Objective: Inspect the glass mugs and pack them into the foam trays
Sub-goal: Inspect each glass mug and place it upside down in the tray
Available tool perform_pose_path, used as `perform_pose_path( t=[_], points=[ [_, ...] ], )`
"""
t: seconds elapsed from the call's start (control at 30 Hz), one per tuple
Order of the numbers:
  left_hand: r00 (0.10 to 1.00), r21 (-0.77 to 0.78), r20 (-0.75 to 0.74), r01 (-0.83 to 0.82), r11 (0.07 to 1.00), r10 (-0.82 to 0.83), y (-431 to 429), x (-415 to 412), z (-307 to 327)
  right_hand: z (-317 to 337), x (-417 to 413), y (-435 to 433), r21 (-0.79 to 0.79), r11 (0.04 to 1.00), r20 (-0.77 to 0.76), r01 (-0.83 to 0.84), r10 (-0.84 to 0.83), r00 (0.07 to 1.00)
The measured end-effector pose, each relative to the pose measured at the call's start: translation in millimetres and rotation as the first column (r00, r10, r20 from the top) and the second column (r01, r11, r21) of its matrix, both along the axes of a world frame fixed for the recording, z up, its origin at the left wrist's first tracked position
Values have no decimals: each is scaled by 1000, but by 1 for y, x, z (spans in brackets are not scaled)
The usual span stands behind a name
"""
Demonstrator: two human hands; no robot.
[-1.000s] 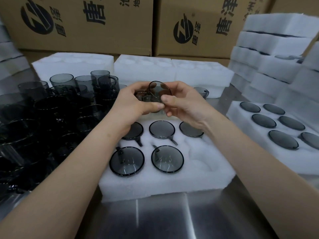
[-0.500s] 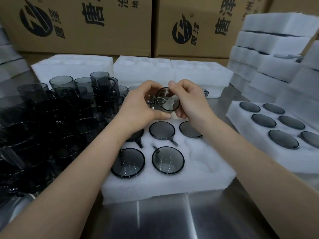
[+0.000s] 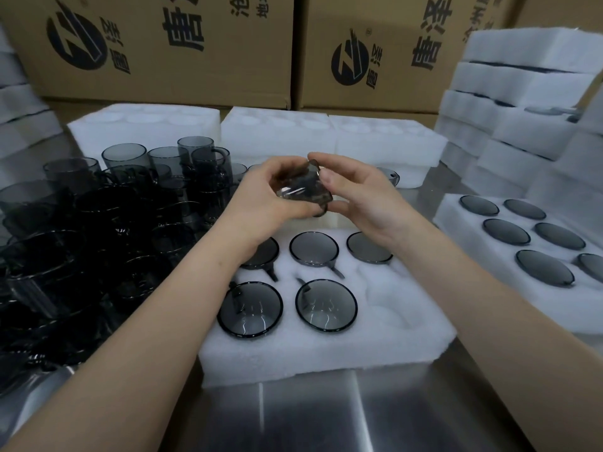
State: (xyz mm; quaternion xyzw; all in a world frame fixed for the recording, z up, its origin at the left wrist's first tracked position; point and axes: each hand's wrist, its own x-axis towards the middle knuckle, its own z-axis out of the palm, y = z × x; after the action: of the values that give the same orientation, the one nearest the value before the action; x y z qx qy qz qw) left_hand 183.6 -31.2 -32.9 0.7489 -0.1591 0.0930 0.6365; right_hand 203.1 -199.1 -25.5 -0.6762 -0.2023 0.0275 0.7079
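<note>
At 6 o'clock, nearest you, lies the bare steel table [image 3: 293, 419]. Just past it sits the foam tray [image 3: 326, 357]. Its near row holds two smoky grey mugs, the near-left mug [image 3: 250, 309] and the near-middle mug [image 3: 325, 305], with an open pocket [image 3: 388, 313] at their 3 o'clock. The far row [image 3: 314, 248] holds three more mugs, and the wrist of your left hand [image 3: 270, 194] covers part of the leftmost one.

At 9 o'clock a dense crowd of loose mugs [image 3: 114, 223] stands upright, packed against each other, just beside your left forearm. At 3 o'clock a second tray [image 3: 456, 230] shows a mug in every pocket in view and runs out of the picture.

Farther off, toward 12 o'clock, empty foam trays [image 3: 143, 125] lie side by side. A stack of foam [image 3: 522, 83] rises at 2 o'clock, and printed cardboard boxes [image 3: 195, 76] close the back. One lone mug [image 3: 390, 176] peeks out behind your right hand [image 3: 362, 197].

Both hands meet above the tray's far edge around the held mug [image 3: 303, 190]. Your left fingers curl round it from the left. Your right thumb and forefinger pinch its right side. The glass is dark and see-through, with a bright glint across it. It is blurred, so you cannot tell its tilt.
</note>
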Motion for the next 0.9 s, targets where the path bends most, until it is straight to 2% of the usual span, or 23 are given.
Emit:
perform_pose_path(
  t=[0.13,0.27,0.43,0.53,0.63,0.73,0.8,0.9],
  points=[
    [999,145,26,15,989,-19,-2,-1,-1,-2,-1,4,-76,992,102,104,-96,990],
    [997,152,41,62,986,-69,-2,-1,-1,-4,-2,8,-84,971,167,226,-210,963],
    [991,122,47,117,986,-123,-3,-2,-1,-1,-1,8,-56,951,115,305,-298,948],
    [988,81,43,143,986,-147,-1,-1,-2,0,1,6,38,974,4,222,-222,975],
    [990,18,30,140,990,-140,1,-1,-1,0,4,0,156,987,-90,36,-22,996],
    [990,-33,21,139,990,-138,2,-2,0,-1,6,-6,245,961,-105,-126,155,982],
    [990,-59,6,139,989,-139,3,-2,0,-2,6,-8,257,951,-107,-174,206,973],
    [992,-6,6,129,992,-129,2,-2,0,-4,6,-7,207,966,-116,-152,178,977]
  ],
)
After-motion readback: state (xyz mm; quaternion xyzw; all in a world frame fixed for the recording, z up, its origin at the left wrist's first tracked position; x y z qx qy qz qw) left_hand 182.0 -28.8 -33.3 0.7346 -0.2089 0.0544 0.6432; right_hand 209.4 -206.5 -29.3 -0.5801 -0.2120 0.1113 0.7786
